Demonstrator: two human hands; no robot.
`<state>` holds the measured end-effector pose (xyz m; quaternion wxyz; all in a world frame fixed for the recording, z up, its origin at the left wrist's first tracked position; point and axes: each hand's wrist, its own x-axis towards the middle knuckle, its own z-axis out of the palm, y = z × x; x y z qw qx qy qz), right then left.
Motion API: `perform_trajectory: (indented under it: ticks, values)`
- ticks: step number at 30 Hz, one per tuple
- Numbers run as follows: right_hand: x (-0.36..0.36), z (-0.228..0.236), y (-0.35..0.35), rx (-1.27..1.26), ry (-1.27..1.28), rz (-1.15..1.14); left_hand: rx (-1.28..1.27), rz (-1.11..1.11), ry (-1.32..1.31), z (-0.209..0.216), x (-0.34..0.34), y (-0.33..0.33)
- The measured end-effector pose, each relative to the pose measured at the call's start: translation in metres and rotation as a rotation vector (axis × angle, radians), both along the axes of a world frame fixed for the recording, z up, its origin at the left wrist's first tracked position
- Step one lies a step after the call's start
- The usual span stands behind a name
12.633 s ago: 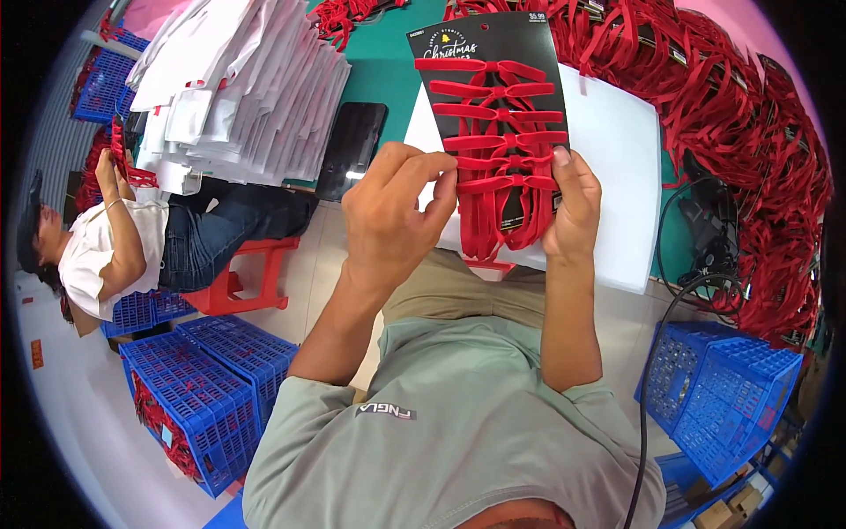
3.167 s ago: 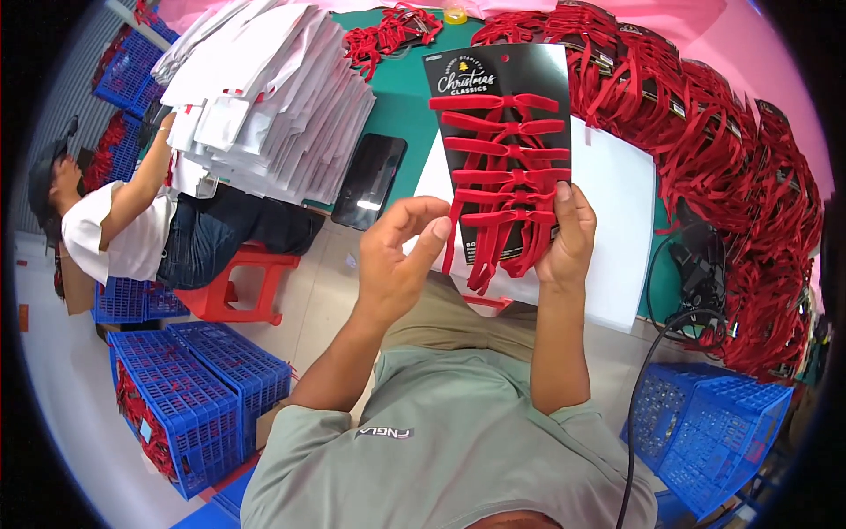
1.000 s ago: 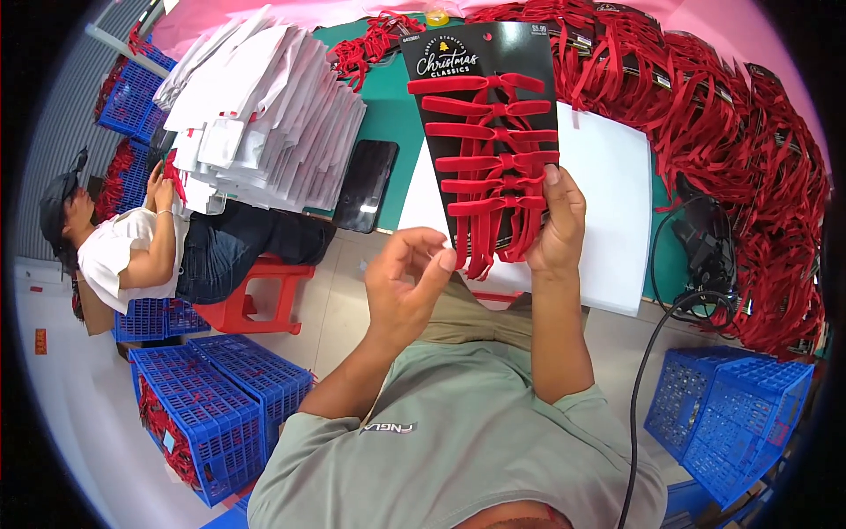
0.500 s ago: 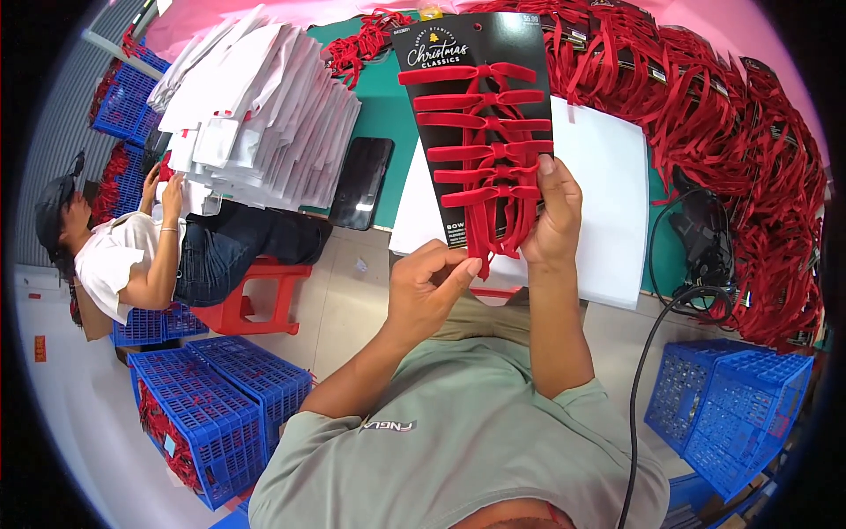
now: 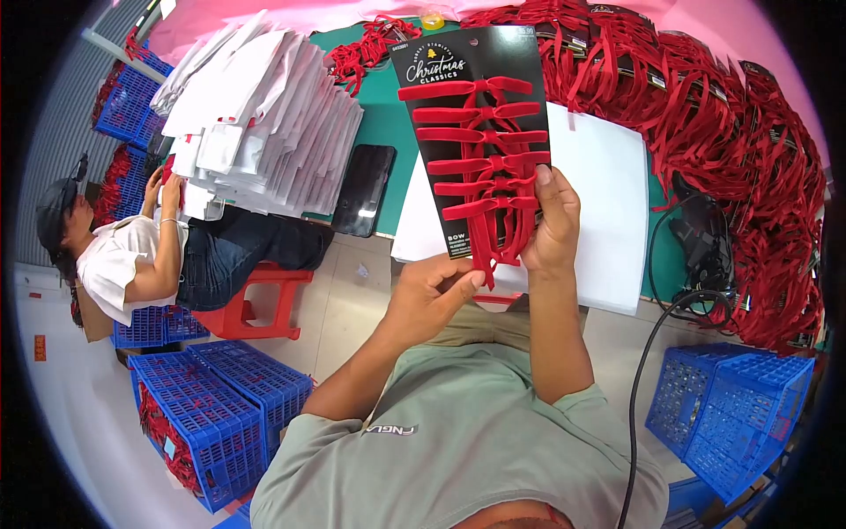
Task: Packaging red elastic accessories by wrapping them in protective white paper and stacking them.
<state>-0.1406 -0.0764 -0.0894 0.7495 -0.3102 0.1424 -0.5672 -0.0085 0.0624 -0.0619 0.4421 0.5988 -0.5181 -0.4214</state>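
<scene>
A black card [image 5: 514,62] carries several red velvet ribbon bows [image 5: 490,165] in a column, their tails hanging to its lower edge. My right hand [image 5: 555,222] grips the card's right edge, thumb in front and fingers mostly behind it. At the lower left corner my left hand [image 5: 432,298] is closed, thumb and forefinger pinched at the ends of the ribbon tails [image 5: 489,270]. Its other fingers are curled. Behind the card a white sheet [image 5: 604,203] lies on the green table [image 5: 401,119].
A black phone [image 5: 364,191] lies beside a tall stack of white packets [image 5: 264,132]. Heaped carded red bows [image 5: 705,132] line the right side, near a black cable [image 5: 636,397]. Blue crates [image 5: 731,414] stand below. At left, another person [image 5: 132,256] sits on a red stool [image 5: 269,304].
The card has shifted slightly down in view and its top leans a little differently. My left hand has gone slightly lower with the ribbon tails; my right hand keeps its grip.
</scene>
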Motion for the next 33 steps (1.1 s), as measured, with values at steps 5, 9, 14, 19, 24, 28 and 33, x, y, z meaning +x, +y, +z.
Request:
perform_trajectory:
  ticks: [5,9,14,19,24,28,33]
  values:
    - [-0.005,-0.001,0.000,0.013,0.022,0.002,0.118,-0.109,-0.381,0.052,0.034,0.012]
    - [-0.002,-0.002,0.001,0.005,0.055,0.047,-0.354,0.306,-0.516,0.093,0.081,0.005]
    - [0.001,-0.007,0.004,-0.021,0.094,0.165,-0.667,0.221,-0.938,0.160,0.086,-0.066]
    - [0.001,0.008,0.010,-0.007,0.140,0.098,-0.236,-0.075,-0.920,0.170,0.080,-0.095]
    - [0.000,0.005,0.005,0.008,0.123,0.153,-0.279,-0.123,-0.839,0.162,0.071,-0.099]
    - [0.000,-0.001,0.002,0.008,0.103,0.185,-0.350,-0.134,-0.839,0.156,0.078,-0.104]
    - [0.008,0.005,0.007,0.044,-0.015,0.217,-0.373,-0.104,-0.658,0.155,0.083,-0.102]
